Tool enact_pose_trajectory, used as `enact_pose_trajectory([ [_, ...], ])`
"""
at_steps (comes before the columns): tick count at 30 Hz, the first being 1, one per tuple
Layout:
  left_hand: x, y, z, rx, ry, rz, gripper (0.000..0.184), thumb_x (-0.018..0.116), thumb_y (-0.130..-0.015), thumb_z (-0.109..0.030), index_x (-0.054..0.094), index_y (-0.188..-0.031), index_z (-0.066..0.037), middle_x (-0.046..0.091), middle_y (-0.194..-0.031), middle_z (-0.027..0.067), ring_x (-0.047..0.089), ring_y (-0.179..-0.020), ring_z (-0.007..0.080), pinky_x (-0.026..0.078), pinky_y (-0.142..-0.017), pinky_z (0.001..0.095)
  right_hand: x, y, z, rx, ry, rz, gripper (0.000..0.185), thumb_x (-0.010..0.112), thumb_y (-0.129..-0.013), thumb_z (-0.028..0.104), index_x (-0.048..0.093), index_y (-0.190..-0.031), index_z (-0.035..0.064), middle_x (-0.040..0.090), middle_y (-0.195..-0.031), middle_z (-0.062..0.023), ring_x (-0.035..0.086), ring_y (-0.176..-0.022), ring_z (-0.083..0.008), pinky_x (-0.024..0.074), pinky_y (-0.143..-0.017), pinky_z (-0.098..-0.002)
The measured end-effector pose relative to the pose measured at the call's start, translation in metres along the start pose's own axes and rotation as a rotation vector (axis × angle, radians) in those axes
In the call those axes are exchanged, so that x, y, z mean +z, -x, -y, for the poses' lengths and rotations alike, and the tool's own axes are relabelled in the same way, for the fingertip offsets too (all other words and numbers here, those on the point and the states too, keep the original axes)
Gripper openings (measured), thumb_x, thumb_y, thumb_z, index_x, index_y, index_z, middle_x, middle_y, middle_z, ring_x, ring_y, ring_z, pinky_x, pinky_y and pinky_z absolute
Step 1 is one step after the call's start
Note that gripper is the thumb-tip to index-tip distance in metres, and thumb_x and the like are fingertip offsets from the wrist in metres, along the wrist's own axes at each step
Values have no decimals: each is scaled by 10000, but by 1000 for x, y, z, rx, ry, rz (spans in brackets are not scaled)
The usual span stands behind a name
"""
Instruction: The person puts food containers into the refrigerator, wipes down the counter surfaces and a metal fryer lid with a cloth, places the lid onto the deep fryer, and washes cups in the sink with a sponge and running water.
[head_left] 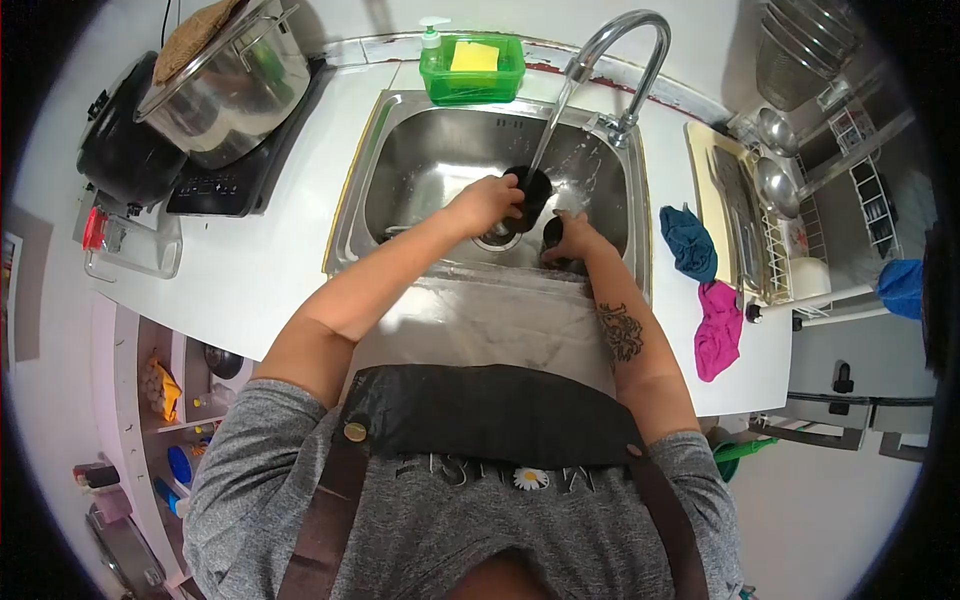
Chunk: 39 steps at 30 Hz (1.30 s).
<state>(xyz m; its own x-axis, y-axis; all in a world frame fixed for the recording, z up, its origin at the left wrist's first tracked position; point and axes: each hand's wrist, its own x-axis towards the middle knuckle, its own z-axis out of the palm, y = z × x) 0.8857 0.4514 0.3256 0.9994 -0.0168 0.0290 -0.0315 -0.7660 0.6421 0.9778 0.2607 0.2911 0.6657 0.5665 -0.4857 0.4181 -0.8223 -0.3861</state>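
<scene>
Water runs from the curved chrome faucet (pixel 632 75) into the steel sink (pixel 410 150). Under the stream, a black cup-like container (pixel 534 198) is held by my left hand (pixel 488 206), its fingers closed on the near-left side. My right hand (pixel 582 238) sits lower in the basin, closed around a smaller dark, rounded piece (pixel 553 233). The fingers hide much of that piece, so its exact kind is unclear. The drain (pixel 497 238) shows partly beneath the left hand.
Behind the sink stands a green plastic basket (pixel 472 88) with a yellow sponge (pixel 475 57) and a pump bottle (pixel 431 38). At left, a large steel pot (pixel 235 90) rests on a cooktop (pixel 222 192). Teal (pixel 688 243) and pink cloths (pixel 717 330) lie right, beside a dish rack (pixel 805 270).
</scene>
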Motion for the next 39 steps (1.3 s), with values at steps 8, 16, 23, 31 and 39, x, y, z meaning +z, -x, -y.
enact_pose_trajectory([
  [8, 2, -8, -8, -889, 1546, -69, 414, 519, -813, -466, 544, -969, -83, 589, -892, 73, 580, -683, 235, 482, -589, 420, 0, 0, 5, -1, 24, -21, 1073, 824, -460, 330, 250, -1345, 134, 256, -1303, -240, 421, -1122, -404, 395, -923, -414],
  [16, 1, -18, -19, -633, 1682, 4, 413, 591, -766, -447, 596, -940, -72, 610, -949, 93, 583, -884, 253, 472, -772, 418, 0, 2, 9, -31, 149, -44, 1087, 819, -450, 399, 257, -1339, 124, 280, -1254, -272, 364, -1137, -445, 376, -927, -447],
  [23, -3, -13, -22, -5, 504, -202, 884, 806, -570, -174, 287, -1265, 1, 487, -1145, 134, 485, -1038, 208, 371, -914, 301, 2, 0, 9, -36, 142, -20, 1093, 821, -456, 370, 234, -1346, 126, 305, -1258, -223, 352, -1155, -424, 378, -932, -454],
  [31, -5, -13, -22, 81, 462, -266, 910, 808, -534, -178, 292, -1261, 5, 511, -1113, 139, 508, -1018, 214, 393, -895, 300, 0, 1, 13, -27, 129, 7, 1046, 811, -492, 305, 236, -1349, 130, 293, -1288, -188, 338, -1174, -411, 382, -935, -463],
  [39, 6, -15, -2, 85, 256, -279, 824, 801, -521, -218, 388, -1203, -7, 524, -1080, 151, 511, -1004, 235, 402, -877, 310, 1, -2, 5, -104, 30, -23, 1059, 824, -462, 291, 262, -1343, 124, 274, -1286, -230, 371, -1142, -424, 384, -936, -427],
])
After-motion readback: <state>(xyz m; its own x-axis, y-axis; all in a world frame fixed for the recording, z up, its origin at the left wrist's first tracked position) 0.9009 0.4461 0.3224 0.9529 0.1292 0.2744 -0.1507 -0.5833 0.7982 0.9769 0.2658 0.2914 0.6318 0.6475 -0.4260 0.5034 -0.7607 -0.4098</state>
